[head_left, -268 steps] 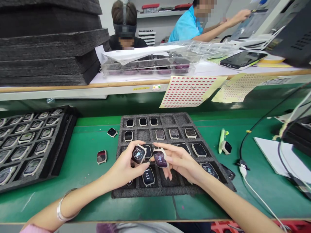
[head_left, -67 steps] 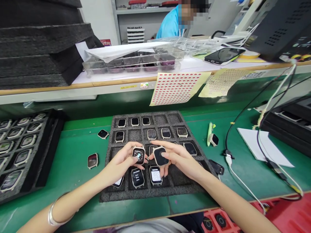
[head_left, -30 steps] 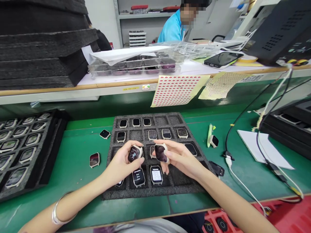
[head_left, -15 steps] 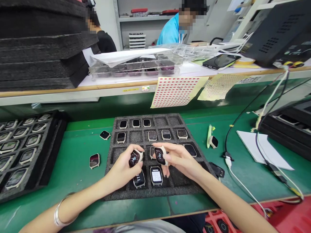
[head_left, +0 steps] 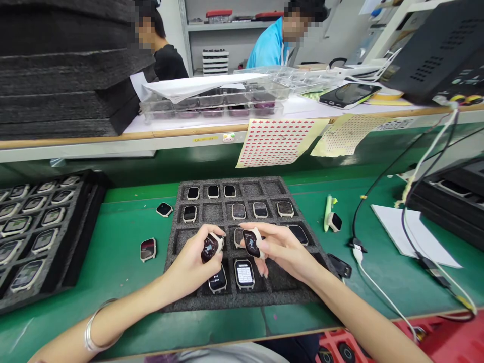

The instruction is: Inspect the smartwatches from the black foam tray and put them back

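My left hand (head_left: pixel 196 257) is closed around a smartwatch case (head_left: pixel 210 247) with a lit dark screen. Pinched in my right hand (head_left: pixel 285 247) is a second smartwatch (head_left: pixel 251 243), also lit and tilted, with a pale frame. Both are held above a black foam tray (head_left: pixel 242 298), whose pockets hold several strapless watches. Just below my hands, one watch (head_left: pixel 244 273) in the tray shows a white grid screen. Beside it another watch (head_left: pixel 217 280) displays lines of text, its top partly covered by my left hand.
Loose watches (head_left: pixel 147 249) lie left of the tray. A second foam tray (head_left: pixel 75 252) of watches stands at the left. Rightward are a green pen (head_left: pixel 327 213), a watch (head_left: pixel 335 222), cables (head_left: pixel 355 247) and white paper (head_left: pixel 416 234). Two people (head_left: pixel 264 48) sit beyond the shelf.
Both hands keep hold of their watches in nearly the same pose. The whole view has shifted slightly, and the person in black at the back appears a little further into view.
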`<control>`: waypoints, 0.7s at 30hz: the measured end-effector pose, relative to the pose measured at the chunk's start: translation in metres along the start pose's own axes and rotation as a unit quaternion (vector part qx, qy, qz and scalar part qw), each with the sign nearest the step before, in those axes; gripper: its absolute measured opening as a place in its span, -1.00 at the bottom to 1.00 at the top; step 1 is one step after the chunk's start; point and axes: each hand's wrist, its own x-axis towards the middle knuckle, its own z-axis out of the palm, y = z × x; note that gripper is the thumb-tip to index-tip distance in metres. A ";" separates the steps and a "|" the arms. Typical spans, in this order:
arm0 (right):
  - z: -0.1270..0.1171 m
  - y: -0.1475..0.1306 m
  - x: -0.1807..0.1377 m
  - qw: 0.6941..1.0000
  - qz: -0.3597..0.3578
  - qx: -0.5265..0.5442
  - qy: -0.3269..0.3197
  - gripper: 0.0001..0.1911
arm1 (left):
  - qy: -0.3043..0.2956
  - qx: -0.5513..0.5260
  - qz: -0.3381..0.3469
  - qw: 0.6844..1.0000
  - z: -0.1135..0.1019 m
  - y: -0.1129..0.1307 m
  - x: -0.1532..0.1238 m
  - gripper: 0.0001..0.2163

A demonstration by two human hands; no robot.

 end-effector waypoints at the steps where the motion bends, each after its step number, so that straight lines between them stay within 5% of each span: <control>1: 0.000 0.000 0.000 1.000 -0.001 0.001 0.001 -0.58 | 0.000 0.000 0.002 1.000 0.000 0.000 0.000 -0.72; 21: 0.001 -0.001 -0.001 1.000 -0.004 -0.001 0.007 -0.57 | -0.008 0.024 0.008 1.000 -0.001 -0.001 0.000 -0.71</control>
